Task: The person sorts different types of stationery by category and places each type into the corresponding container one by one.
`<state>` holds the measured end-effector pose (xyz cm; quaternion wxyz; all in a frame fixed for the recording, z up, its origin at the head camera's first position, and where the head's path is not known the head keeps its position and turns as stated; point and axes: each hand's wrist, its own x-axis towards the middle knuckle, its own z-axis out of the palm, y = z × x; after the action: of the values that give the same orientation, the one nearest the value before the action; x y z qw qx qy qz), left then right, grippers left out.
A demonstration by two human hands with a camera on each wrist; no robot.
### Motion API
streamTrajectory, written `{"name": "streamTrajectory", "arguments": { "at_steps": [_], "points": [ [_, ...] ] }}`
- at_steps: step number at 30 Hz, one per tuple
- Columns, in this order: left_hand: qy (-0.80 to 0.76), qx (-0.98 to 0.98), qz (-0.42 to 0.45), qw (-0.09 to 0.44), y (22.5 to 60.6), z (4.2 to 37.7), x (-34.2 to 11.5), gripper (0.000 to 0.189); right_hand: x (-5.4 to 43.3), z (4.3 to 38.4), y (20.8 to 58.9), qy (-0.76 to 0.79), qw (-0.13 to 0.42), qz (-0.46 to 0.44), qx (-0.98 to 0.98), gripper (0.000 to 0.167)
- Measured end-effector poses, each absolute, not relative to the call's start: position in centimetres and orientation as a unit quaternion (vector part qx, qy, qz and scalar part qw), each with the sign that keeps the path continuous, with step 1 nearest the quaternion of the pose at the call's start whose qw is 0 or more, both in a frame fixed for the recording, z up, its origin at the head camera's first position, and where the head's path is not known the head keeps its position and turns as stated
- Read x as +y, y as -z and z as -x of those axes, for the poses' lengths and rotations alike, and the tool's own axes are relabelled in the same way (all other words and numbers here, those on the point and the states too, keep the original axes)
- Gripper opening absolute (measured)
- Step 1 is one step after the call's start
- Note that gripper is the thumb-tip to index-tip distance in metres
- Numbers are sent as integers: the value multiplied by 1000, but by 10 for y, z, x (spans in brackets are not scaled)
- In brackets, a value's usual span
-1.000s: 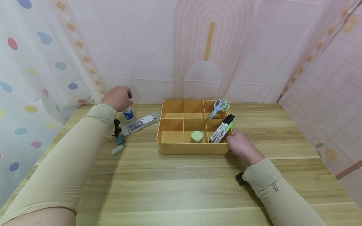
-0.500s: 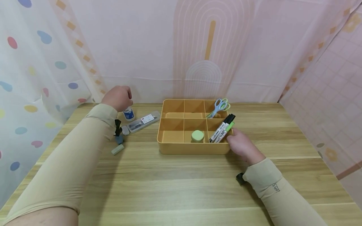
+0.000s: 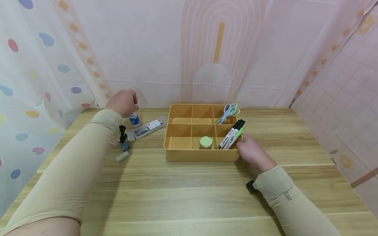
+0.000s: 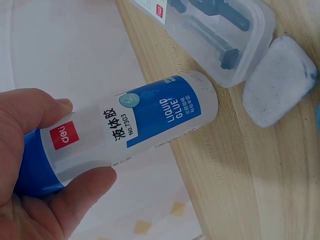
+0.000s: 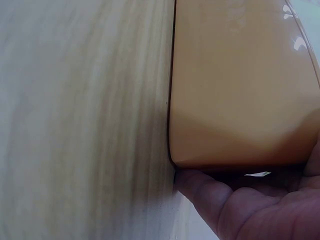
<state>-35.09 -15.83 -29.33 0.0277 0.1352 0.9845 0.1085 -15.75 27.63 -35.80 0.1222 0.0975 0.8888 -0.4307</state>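
My left hand (image 3: 122, 103) grips a white liquid glue bottle (image 4: 150, 112) by its upper part, near the blue cap (image 4: 37, 167). In the left wrist view the thumb and a finger lie on either side of it; its base overlaps the table beside a clear plastic case (image 3: 150, 127). At the right end of the yellow compartment box (image 3: 180, 155), my right hand (image 3: 252, 152) holds the side wall, its fingers reaching down near the tabletop in the right wrist view (image 5: 235, 202). The box holds a green-lidded round jar (image 3: 205, 142), markers (image 3: 230, 136) and scissors (image 3: 228, 111).
Left of the box, near my left forearm, lie a whitish rounded block (image 3: 131, 136), a blue item (image 3: 124, 145) and a pale green eraser-like block (image 3: 122, 156). A patterned curtain (image 3: 147, 59) hangs along the back edge of the wooden table (image 3: 183, 196).
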Motion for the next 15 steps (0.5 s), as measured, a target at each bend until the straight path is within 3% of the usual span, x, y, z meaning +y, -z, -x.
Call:
{"name": "streamTrajectory", "arguments": {
  "at_steps": [8, 15],
  "points": [
    [-116, 984, -130, 45, 291, 348, -163, 19, 273, 160, 361, 431, 129, -98, 888, 63],
    [-114, 983, -140, 28, 286, 348, -164, 20, 271, 162, 361, 434, 129, -94, 887, 63]
  ]
}}
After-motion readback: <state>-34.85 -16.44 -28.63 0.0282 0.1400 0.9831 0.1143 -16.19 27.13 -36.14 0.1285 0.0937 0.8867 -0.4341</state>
